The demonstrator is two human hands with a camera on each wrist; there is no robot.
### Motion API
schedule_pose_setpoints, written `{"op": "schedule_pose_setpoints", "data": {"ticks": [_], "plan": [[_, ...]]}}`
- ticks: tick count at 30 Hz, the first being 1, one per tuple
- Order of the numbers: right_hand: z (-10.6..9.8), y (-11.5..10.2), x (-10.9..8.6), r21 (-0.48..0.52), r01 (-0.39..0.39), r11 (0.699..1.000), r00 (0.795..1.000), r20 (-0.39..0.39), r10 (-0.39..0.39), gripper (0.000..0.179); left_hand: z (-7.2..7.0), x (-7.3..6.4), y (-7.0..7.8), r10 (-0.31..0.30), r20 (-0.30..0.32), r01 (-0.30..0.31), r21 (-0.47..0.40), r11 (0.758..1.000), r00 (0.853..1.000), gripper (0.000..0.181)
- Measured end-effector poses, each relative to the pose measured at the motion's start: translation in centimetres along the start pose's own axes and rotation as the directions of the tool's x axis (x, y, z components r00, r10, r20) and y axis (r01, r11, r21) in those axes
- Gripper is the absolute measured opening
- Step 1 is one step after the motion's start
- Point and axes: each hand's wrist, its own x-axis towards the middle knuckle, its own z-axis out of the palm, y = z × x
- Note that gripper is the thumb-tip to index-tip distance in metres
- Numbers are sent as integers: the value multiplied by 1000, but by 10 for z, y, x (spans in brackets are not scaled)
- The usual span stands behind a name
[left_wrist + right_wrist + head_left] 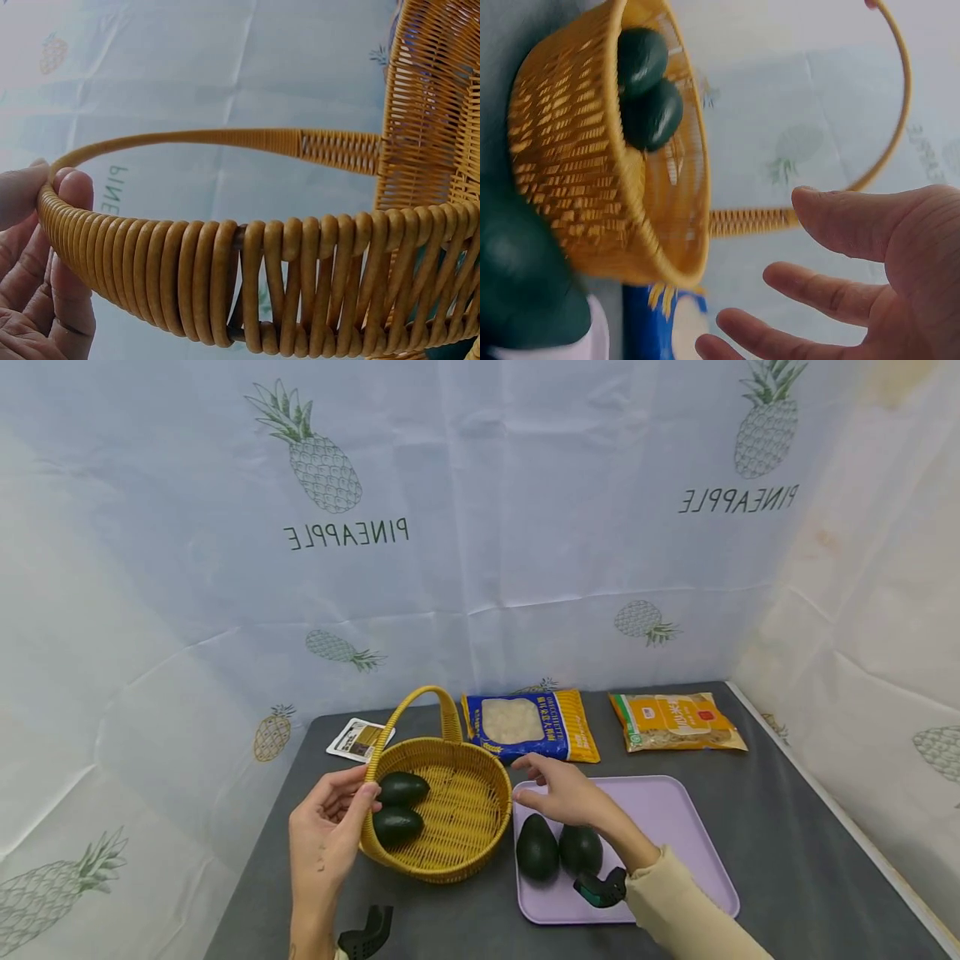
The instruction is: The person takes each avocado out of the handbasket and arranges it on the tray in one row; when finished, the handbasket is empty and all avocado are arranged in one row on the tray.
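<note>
A yellow woven basket (468, 810) stands on the dark table with two dark green avocados (403, 787) at its left side. My left hand (327, 822) pinches the basket's arched handle (135, 262) between thumb and fingers. Over the tray's near-left area, close to the basket's right rim, is my right hand (562, 789). Its fingers are spread and hold nothing in the right wrist view. Below it, two more avocados, a longer one (537, 849) and a rounder one (581, 850), lie on a lilac tray (675, 822).
Behind the basket lies a blue and yellow pasta bag (517, 722). An orange food packet (678, 721) rests at the back right. A small white and brown packet (358, 740) lies back left. Pineapple-print cloth (510, 527) hangs behind the table.
</note>
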Motion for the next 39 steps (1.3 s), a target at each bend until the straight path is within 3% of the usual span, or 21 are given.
{"op": "schedule_pose_setpoints", "data": {"ticks": [5, 12, 19, 26, 32, 39], "plan": [[8, -15, 22, 8, 56, 998, 994, 95, -56, 41, 0, 0, -1, 3, 0, -3, -2, 1000, 1000, 20], [24, -24, 54, 18, 36, 999, 976, 214, -39, 37, 0, 1, -2, 6, 10, -6, -6, 1000, 1000, 20], [44, -40, 77, 54, 26, 998, 943, 330, -43, 29, 1, 2, -3, -10, 7, 10, 6, 1000, 1000, 20], [70, -57, 96, 13, 32, 999, 906, 422, -34, 31, 0, 0, -3, -6, 1, 6, -5, 1000, 1000, 20], [87, -58, 106, -120, 60, 991, 888, 460, 2, 28, 0, -1, -3, 1, 8, -1, -16, 1000, 1000, 20], [91, -59, 120, -120, 29, 992, 887, 461, 30, 27, 1, -1, 0, 24, 9, -24, -24, 999, 1000, 20]]}}
